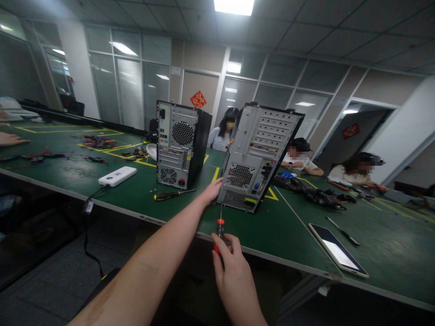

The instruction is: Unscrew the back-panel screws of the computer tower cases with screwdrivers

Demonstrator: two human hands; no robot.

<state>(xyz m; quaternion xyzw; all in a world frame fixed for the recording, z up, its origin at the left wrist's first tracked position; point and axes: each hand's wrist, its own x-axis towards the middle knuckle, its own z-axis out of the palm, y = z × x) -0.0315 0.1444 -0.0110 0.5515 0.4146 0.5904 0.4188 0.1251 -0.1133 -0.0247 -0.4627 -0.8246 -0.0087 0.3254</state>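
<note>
In our right hand [234,267] the fingers pinch a screwdriver [220,226], its shaft pointing away toward the lower-left corner of the computer [249,149] on the surface [272,235], while our left hand [212,192], nearer, meets that side, fingertips hidden, so we cannot tell its grip.

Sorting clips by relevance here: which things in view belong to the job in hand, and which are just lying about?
In the job:
- right tower, left hand at its side
- red screwdriver, held in the right hand, pointing at its lower corner

Lying about, apparently:
- left tower
- yellow-black screwdriver
- power bank
- phone
- cables
</note>
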